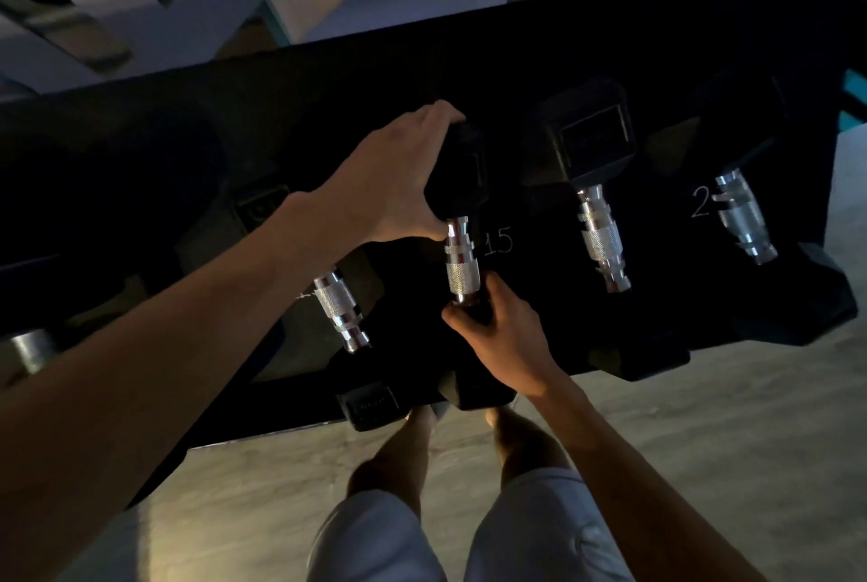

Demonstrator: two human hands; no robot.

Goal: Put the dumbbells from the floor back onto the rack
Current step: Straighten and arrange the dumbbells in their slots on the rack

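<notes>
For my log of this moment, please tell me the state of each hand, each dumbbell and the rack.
held dumbbell: at the mark 15, held by both hands; whether seated, cannot tell
left hand: grips its far head
right hand: grips the near end of its handle
dumbbell on its left: on the rack, untouched
dumbbell on its right: on the rack, untouched
far-right dumbbell: on the rack, untouched

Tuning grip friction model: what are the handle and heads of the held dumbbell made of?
Dumbbell handle: bare metal, likely chromed steel; bright glints and crosshatched knurl bands. Heads: matte black, faceted, no glints; probably rubber or urethane coated, though dim light leaves it open. Left hand grips the far head, right hand the near end.
</notes>
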